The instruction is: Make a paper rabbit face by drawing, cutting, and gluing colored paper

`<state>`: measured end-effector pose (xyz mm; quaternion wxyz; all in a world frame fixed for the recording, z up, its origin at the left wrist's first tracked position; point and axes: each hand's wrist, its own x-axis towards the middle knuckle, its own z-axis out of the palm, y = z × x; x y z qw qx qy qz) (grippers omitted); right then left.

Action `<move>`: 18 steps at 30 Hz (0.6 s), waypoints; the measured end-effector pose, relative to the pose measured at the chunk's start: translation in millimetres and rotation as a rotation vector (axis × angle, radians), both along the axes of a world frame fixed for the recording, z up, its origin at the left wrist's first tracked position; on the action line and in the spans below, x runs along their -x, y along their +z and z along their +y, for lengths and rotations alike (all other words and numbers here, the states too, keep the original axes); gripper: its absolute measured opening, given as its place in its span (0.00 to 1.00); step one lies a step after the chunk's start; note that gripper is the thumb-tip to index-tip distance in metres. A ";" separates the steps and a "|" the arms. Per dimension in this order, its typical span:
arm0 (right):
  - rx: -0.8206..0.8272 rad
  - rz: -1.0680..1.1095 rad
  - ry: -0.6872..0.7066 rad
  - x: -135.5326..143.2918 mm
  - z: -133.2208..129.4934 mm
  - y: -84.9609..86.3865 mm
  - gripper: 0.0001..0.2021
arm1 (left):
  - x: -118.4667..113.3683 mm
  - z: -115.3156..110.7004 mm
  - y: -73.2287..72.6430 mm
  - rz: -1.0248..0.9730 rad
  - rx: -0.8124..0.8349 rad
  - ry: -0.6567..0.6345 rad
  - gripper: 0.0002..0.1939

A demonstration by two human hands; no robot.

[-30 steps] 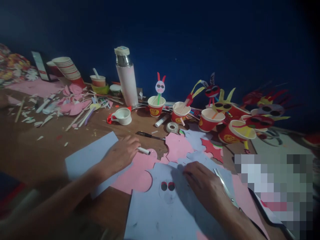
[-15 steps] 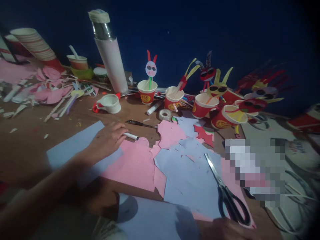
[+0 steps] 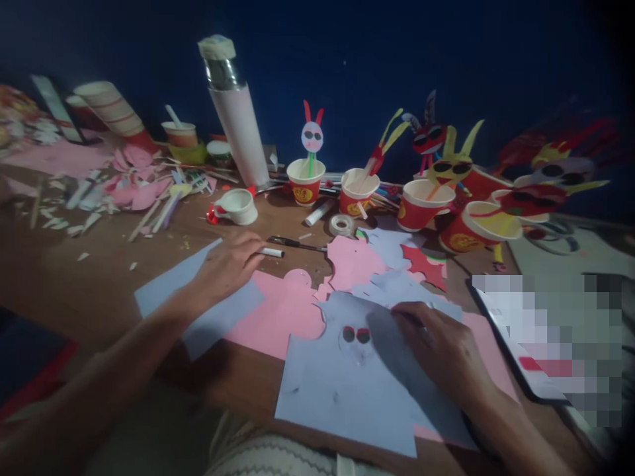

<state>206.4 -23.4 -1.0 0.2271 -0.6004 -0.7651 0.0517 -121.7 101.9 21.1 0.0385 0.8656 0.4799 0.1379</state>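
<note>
My left hand is closed around a white marker and hovers over or rests on a light-blue sheet; which one I cannot tell. Its dark end points right. My right hand pinches the upper right edge of a cut light-blue paper. On this paper is a drawn round face with dark, red-topped glasses. Beneath the held paper lie pink paper and more blue paper. The scissors seen earlier are mostly hidden under the paper and my right arm.
Red paper cups with paper-face puppets stand along the back. A tape roll, a black pen, a white cup and a tall flask are nearby. Paper scraps lie left; a tablet-like device lies right.
My right hand has come up from the bottom edge, bringing the blue paper with the drawn face over the other sheets. My left hand keeps the marker. The view has shifted left.
</note>
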 end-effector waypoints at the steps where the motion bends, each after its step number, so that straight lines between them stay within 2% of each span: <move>1: -0.007 0.000 0.008 -0.4 -1.6 -1.6 0.09 | -2.5 -1.7 4.5 -0.019 0.027 0.000 0.11; 5: -0.051 -0.030 0.016 -4.3 -5.6 -7.7 0.11 | -8.6 -5.7 20.6 -0.053 0.112 0.012 0.10; 8: -0.042 -0.065 -0.002 -8.5 -5.6 -13.5 0.14 | -3.4 -14.7 22.5 -0.053 0.136 -0.001 0.10; 11: -0.049 -0.068 0.000 -11.0 -5.3 -17.9 0.15 | 11.4 -32.6 11.6 -0.060 0.059 -0.053 0.13; 13: -0.045 -0.056 -0.011 -11.6 -5.4 -21.0 0.15 | 24.0 -46.2 -0.1 0.021 0.022 -0.063 0.26; 15: -0.038 -0.046 -0.024 -12.7 -5.9 -26.0 0.16 | 36.7 -57.9 -11.4 0.113 0.046 -0.031 0.32; 18: -0.005 -0.045 -0.025 -16.9 -7.3 -38.0 0.15 | 52.8 -68.0 -22.7 0.164 0.061 0.070 0.30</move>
